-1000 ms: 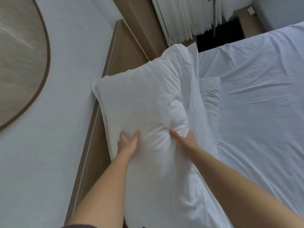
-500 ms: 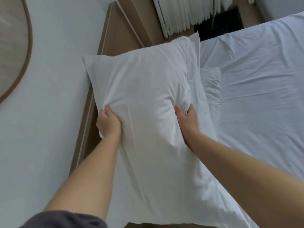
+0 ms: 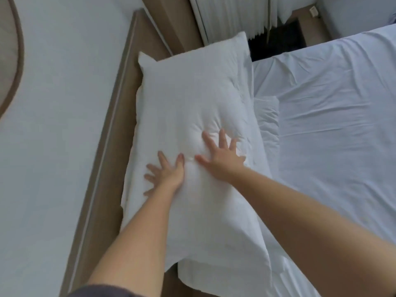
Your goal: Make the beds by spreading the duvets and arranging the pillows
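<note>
A large white pillow (image 3: 192, 99) leans against the brown headboard (image 3: 111, 133) at the head of the bed. My left hand (image 3: 166, 174) lies flat on its lower left part with fingers spread. My right hand (image 3: 220, 155) presses flat into the pillow's middle, fingers straight and spread, and dents the fabric. A second white pillow (image 3: 266, 123) shows partly from behind the first one's right edge. The white duvet (image 3: 334, 116) lies spread over the bed on the right, with light creases.
A white wall (image 3: 60, 125) rises behind the headboard on the left, with a curved wooden panel (image 3: 9, 50) at the far left edge. White pleated curtains (image 3: 231, 13) hang at the top. A dark gap (image 3: 276, 41) lies between the bed and the curtains.
Both hands have let go of the pillow's sides and now lie flat on its front. The pillow has settled lower against the headboard.
</note>
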Available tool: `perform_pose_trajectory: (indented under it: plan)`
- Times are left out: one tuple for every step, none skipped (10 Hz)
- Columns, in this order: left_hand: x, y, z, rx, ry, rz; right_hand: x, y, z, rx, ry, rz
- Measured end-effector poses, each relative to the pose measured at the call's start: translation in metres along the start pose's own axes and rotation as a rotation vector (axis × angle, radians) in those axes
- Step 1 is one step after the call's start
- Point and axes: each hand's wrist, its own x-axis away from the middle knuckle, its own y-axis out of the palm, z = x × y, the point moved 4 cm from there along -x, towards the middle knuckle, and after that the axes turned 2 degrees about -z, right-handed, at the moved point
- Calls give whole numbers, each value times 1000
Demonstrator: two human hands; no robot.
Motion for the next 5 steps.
perform_pose_trajectory:
  plan:
    - [-5, 7, -30, -15, -28, -5, 2, 14, 16, 86, -33, -41]
    - [19, 4, -49, -41, 9, -7, 16, 16, 18, 178, -86, -27]
    - [63, 10, -60, -121, 62, -7, 45, 12, 25, 340, -143, -37]
    - [115, 21, -64, -211, 84, 20, 84, -2, 38, 534, -208, -28]
    - [166, 36, -59, -313, 109, 110, 130, -21, 53, 701, -303, -20]
